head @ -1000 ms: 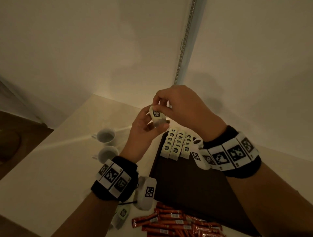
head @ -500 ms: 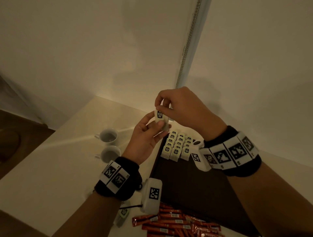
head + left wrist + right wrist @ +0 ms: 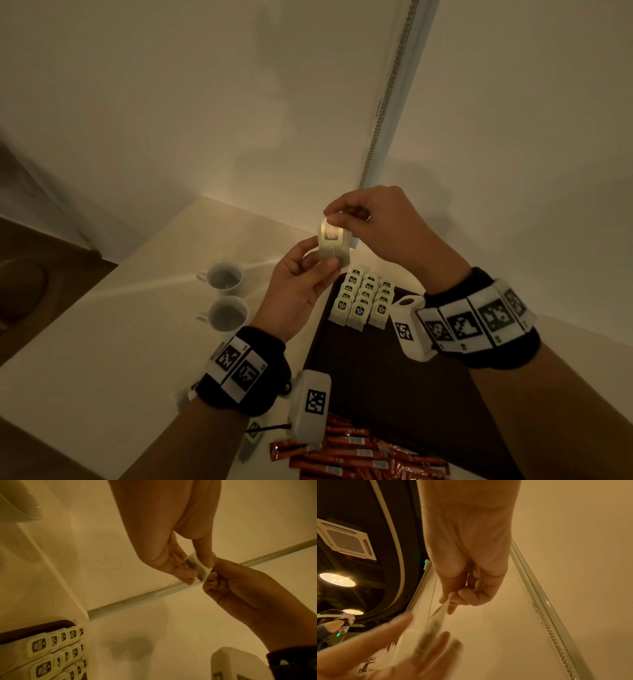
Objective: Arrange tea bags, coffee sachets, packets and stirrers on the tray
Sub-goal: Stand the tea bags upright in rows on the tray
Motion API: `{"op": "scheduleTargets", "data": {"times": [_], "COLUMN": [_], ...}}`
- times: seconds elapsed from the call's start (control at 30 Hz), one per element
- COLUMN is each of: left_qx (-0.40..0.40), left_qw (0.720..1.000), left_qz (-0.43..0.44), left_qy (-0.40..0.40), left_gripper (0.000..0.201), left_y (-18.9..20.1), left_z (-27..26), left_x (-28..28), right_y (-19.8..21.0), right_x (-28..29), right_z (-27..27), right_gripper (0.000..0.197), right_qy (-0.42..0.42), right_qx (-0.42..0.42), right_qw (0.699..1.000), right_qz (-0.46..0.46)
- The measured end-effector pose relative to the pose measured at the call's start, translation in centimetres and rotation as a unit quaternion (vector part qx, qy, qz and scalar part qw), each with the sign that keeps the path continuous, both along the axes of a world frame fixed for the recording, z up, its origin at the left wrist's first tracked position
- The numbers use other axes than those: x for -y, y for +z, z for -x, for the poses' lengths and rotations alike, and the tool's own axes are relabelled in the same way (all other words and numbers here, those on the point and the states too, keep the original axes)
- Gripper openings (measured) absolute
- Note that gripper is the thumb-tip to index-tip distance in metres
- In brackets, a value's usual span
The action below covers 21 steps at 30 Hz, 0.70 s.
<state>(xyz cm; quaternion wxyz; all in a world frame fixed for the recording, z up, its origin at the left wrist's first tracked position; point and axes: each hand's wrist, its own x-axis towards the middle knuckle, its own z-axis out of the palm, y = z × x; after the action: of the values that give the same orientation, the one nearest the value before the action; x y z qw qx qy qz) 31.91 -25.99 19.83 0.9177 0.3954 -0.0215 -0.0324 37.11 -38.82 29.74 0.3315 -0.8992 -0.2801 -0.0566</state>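
Both hands hold one pale tea bag (image 3: 333, 247) up in the air above the table's far end. My left hand (image 3: 301, 274) grips its lower part between thumb and fingers; my right hand (image 3: 363, 219) pinches its top edge. The left wrist view shows the same tea bag (image 3: 197, 565) pinched from both sides, and the right wrist view shows the tea bag (image 3: 435, 620) blurred. Below lies a dark tray (image 3: 394, 383) with three neat rows of tea bags (image 3: 363, 301) at its far end. Red coffee sachets (image 3: 352, 455) lie heaped at the tray's near edge.
Two white cups (image 3: 224, 277) (image 3: 227, 313) stand on the pale table (image 3: 102, 342) left of the tray. A loose tea bag (image 3: 251, 442) lies on the table near my left wrist. Walls close off the far side, with a beaded chain (image 3: 387, 99) hanging in the corner.
The tea bag has turned upright between the hands, and both hands have shifted slightly right and away. The tray's contents are unchanged.
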Motion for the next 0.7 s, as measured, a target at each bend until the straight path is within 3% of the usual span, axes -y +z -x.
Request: {"op": "scheduleTargets", "data": {"times": [0.17, 0.33, 0.53, 0.7], "left_qx": [0.025, 0.05, 0.03, -0.003], "left_qw": [0.997, 0.991, 0.989, 0.979], "left_qz": [-0.072, -0.104, -0.121, -0.197], "left_qy": [0.026, 0.062, 0.082, 0.058], "left_gripper": [0.026, 0.037, 0.022, 0.034], "left_y": [0.0, 0.1, -0.5, -1.6], "left_z": [0.0, -0.2, -0.5, -0.2], "left_x": [0.3, 0.7, 1.0, 0.0], "right_y": [-0.3, -0.5, -0.9, -3.2], "right_x": [0.3, 0.7, 1.1, 3.1], "right_z": [0.3, 0.2, -0.1, -0.3], "right_gripper": [0.007, 0.008, 0.006, 0.008], "right_qy": [0.009, 0.013, 0.015, -0.021], "right_qx": [-0.041, -0.059, -0.043, -0.07], "right_qw": [0.996, 0.992, 0.994, 0.994], "right_qz": [-0.074, -0.112, -0.098, -0.082]}}
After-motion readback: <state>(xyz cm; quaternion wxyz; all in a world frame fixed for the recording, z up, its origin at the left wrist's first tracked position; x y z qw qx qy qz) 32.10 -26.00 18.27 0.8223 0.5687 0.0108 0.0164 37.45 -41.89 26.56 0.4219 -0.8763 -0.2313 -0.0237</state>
